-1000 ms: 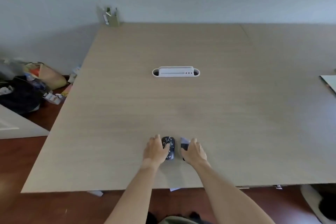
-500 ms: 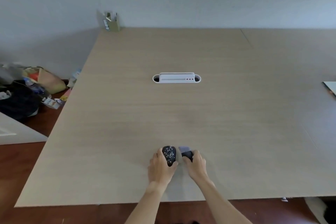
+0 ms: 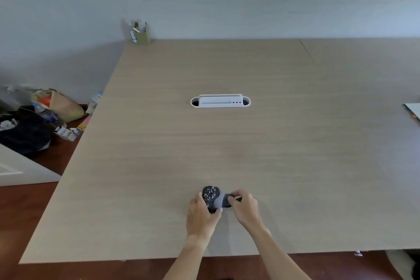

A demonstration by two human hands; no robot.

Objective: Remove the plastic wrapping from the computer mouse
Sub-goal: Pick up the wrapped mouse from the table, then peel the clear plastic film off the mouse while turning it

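A dark computer mouse (image 3: 210, 193) with white speckles sits near the front edge of the light wooden table (image 3: 227, 143). My left hand (image 3: 203, 213) grips it from the left and below. A greyish plastic wrapping (image 3: 221, 201) stretches off the mouse's right side. My right hand (image 3: 244, 208) pinches the far end of that wrapping just to the right of the mouse. The lower part of the mouse is hidden by my fingers.
A white cable grommet (image 3: 220, 100) is set in the table's middle. A small cardboard box (image 3: 141, 32) stands at the far left corner. A flat white sheet (image 3: 413, 110) lies at the right edge. Bags and clutter (image 3: 41, 116) sit on the floor at left.
My right hand has come in against the mouse and taken hold of the wrapping, which now stretches from the mouse's side. My left hand stays on the mouse.
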